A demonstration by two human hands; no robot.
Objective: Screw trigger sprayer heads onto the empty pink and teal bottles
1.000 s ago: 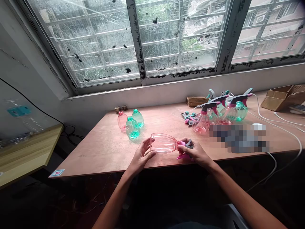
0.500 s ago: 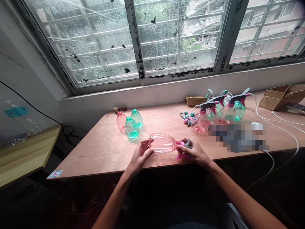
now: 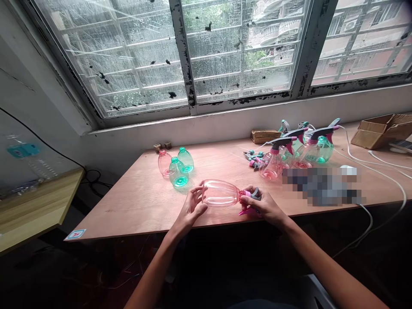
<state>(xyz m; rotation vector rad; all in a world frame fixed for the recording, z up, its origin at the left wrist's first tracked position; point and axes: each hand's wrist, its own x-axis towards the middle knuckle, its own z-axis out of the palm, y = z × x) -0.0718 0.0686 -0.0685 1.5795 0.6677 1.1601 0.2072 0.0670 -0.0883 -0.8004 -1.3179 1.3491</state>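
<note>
Reddish wooden bench [image 3: 128, 206]: clear pink plastic bottle [image 3: 220, 193] held sideways near front edge.
Long axis runs left-right: left hand [image 3: 192, 208] half-curled, holding base; right hand [image 3: 265, 207] pinched round grey-and-pink plastic spray head [image 3: 256, 193] at neck; both equally near. Grip and pose essentially unchanged from earlier frame.

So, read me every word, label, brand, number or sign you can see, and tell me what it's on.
No text reads clearly.
Sticker on the wooden table's near left corner: reddish mark in a blue border, too small to read.
Blue item at the far left: any marking is too blurred.
Pink bottle in hand: no lettering visible.
Patch on the right: pixelated, unreadable.
</note>
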